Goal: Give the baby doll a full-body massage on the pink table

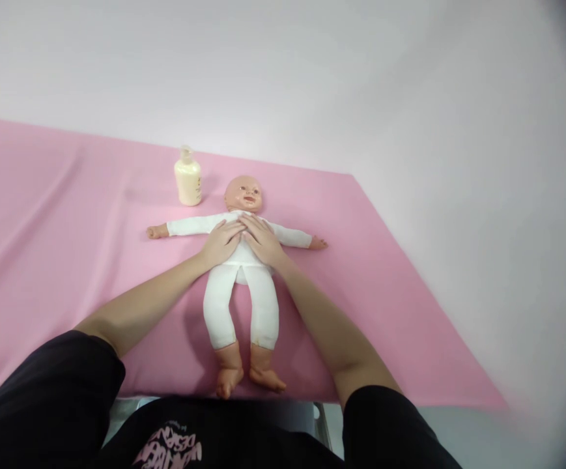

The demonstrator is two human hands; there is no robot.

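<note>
A baby doll [241, 273] with a white cloth body lies on its back, head away from me and arms stretched out to both sides. My left hand [223, 242] rests flat on the left part of its chest, fingers extended. On the right part of the chest lies my right hand [263, 240], also flat with its fingers stretched out. The fingertips of both hands meet near the middle, just below the doll's neck. Much of the doll's chest is hidden under my hands.
A pale yellow pump bottle [187, 181] stands upright to the left of the doll's head. Beneath everything is a pink cloth [361, 293] covering the table, with creases at the left. A white wall [283, 78] rises behind the table's far edge.
</note>
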